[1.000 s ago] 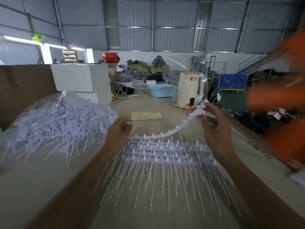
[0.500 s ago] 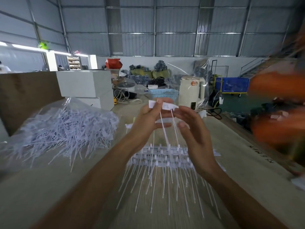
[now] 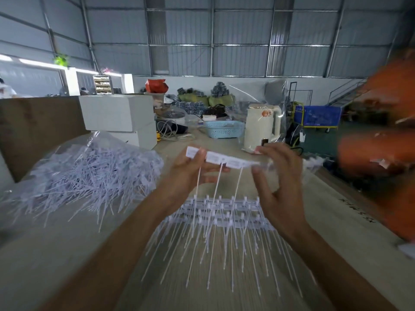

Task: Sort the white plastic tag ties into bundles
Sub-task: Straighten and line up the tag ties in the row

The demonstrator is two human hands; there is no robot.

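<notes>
Broadly, we see a long pale table (image 3: pixel 56 254) running away from us, with a clear bag (image 3: pixel 74 176) of loose white ties heaped on its left side — thin tails sticking out toward us. Behind it stand two white blocks (image 3: pixel 119 117), and farther back a cream kettle (image 3: pixel 261 126) beside a blue basket (image 3: pixel 223 129). Straight ahead, rows of ties (image 3: pixel 220 218) lie flat on the table, tails pointing our way. Above them both hands lift a short strip of ties (image 3: pixel 224 159): the left hand (image 3: pixel 190 173) pinches its left end between thumb and curled fingers, while the right hand (image 3: pixel 278 187) — somewhat blurred — pinches the other end, its remaining fingers loosely spread. Three tails hang down from the strip.
</notes>
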